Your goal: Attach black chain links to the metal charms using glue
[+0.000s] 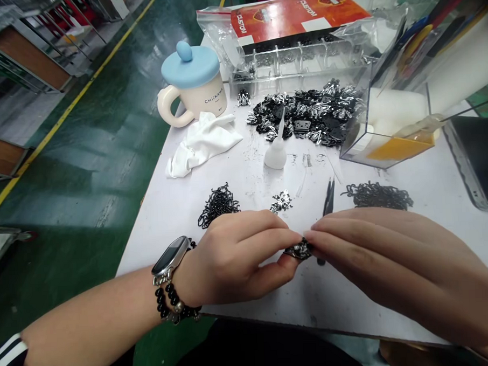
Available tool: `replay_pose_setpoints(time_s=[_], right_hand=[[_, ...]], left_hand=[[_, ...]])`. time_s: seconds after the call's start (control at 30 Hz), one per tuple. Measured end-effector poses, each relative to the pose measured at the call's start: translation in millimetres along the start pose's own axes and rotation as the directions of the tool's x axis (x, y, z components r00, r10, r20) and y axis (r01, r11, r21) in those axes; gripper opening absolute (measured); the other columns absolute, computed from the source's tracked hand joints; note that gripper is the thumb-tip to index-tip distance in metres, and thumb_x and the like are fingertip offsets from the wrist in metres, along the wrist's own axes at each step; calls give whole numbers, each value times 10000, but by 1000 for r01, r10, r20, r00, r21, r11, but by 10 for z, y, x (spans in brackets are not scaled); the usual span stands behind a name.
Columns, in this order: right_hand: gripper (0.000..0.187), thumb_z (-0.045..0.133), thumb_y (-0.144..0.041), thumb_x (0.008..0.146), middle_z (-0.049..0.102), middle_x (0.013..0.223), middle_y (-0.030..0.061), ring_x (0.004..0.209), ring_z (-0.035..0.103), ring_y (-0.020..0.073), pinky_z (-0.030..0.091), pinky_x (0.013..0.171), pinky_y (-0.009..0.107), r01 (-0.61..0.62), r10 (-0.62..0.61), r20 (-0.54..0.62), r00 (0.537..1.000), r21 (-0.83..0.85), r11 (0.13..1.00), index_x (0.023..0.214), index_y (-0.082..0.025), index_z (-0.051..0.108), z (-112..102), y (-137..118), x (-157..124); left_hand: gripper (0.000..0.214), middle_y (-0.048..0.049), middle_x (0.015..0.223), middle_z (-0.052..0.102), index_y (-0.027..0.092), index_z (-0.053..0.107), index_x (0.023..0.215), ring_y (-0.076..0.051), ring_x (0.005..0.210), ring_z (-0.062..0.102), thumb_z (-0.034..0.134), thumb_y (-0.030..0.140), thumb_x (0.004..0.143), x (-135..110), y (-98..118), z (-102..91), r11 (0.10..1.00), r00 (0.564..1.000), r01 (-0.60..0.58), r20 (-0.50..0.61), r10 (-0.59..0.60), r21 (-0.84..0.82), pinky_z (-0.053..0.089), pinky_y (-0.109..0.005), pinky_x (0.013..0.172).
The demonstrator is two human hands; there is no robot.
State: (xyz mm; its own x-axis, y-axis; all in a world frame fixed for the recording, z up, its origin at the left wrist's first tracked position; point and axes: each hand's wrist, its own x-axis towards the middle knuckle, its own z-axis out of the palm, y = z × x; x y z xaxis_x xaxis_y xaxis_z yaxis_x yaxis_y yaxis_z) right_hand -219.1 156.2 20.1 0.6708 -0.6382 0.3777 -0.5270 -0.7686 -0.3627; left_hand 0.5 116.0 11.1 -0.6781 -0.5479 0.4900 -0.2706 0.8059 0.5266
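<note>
Between my two hands is a small black and silver metal part [300, 249], just above the front of the white table. My left hand [243, 258] pinches it between thumb and fingers. From the other side, the fingertips of my right hand [397, 262] press together at its right end; whether they hold a smaller piece is hidden. Black tweezers [328, 196] lie on the table behind my right fingertips. Close by are a pile of small silver pieces [281, 201], a heap of bent black wire pieces [219, 205] and a similar black heap [377, 195] on the right.
A large pile of black and silver parts [305, 113] lies farther back, before a clear compartment tray [299, 67]. A white squeeze bottle [275, 153], white cloth [204, 144], lidded mug [202, 93] and clear tool holder [387, 139] stand around. A dark tray [480, 162] sits far right.
</note>
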Motion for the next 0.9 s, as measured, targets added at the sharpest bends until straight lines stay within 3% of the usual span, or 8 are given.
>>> replay_pose_setpoints(time_s=[0.3, 0.67, 0.8, 0.9], right_hand=[[338, 413, -149, 864, 686, 993, 111, 927, 645, 241, 562, 693, 334, 51, -52, -14, 999, -75, 996, 1181, -149, 532, 19, 5, -43], [394, 424, -137, 887, 666, 1070, 104, 944, 633, 220, 543, 790, 324, 27, -27, -2, 1000, -3, 1000, 1276, -138, 485, 41, 6, -46], [378, 422, -123, 903, 666, 1052, 105, 899, 629, 205, 524, 713, 326, 10, -11, 36, 999, 35, 999, 1277, -132, 470, 23, 38, -6], [343, 545, -174, 880, 664, 1026, 116, 917, 618, 190, 512, 774, 312, 5, -7, -44, 999, -40, 999, 1212, -94, 512, 48, 64, 14]], left_hand=[[185, -54, 736, 712, 193, 680, 911, -145, 614, 645, 599, 112, 766, 7, 13, -4, 1000, 1000, 22, 11, -22, 3, 515, -224, 540], [145, -77, 729, 714, 131, 679, 881, -150, 616, 655, 625, 100, 750, 7, 9, -2, 999, 1000, -16, 17, 15, 45, 524, -229, 543], [150, -69, 764, 730, 168, 685, 898, -155, 633, 674, 644, 132, 759, 13, 4, -38, 991, 998, -70, 7, 69, 116, 539, -234, 555], [167, -99, 826, 741, 154, 692, 916, -186, 687, 698, 693, 165, 750, 14, 9, -103, 974, 991, -131, 16, 130, 185, 559, -266, 608]])
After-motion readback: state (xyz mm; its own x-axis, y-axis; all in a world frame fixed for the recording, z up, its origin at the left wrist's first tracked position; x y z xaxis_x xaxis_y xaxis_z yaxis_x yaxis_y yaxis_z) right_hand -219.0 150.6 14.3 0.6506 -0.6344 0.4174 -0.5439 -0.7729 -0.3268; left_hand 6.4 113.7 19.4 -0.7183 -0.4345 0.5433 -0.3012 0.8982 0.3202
